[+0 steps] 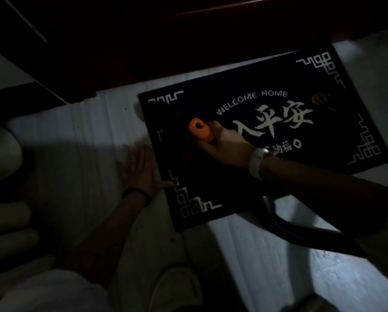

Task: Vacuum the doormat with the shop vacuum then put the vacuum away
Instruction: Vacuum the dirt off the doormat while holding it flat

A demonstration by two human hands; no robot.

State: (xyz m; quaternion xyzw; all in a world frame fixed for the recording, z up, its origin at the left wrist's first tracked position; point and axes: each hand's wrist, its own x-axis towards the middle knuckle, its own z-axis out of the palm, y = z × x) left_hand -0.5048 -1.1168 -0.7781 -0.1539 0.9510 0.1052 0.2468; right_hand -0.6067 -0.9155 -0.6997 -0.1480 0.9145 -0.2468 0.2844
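A: Starting at the left, what lies by the mat's edge?

B: The left hand (141, 171) lies flat on the pale floor (76, 143), fingers straight and spread, its grip open and holding nothing; its thumb side touches the near-left border of the doormat (267, 122); a dark bracelet (136, 194) circles that wrist; left of this hand the floor is bare up to some pale rounded shapes at the frame's edge, too dim to name.

A: And to the right of it?

B: The right hand (227, 143) has its grip closed around the orange nozzle handle (200, 130), which is on the left half of the doormat; the nozzle's dark tip, left of that grip, is too dim to make out; a white watch (259, 159) sits on that wrist; a dark hose (285, 219) runs under the forearm, crosses the doormat's near edge and goes off to the lower right.

A: How does the doormat itself lie?

B: Skewed on the floor, its far edge just beside a dark door threshold (188, 52); beyond the right grip most of the mat, with its pale lettering, is uncovered; a strip of lit floor is open along the near edge; a pale shoe (177, 287) shows at the bottom.
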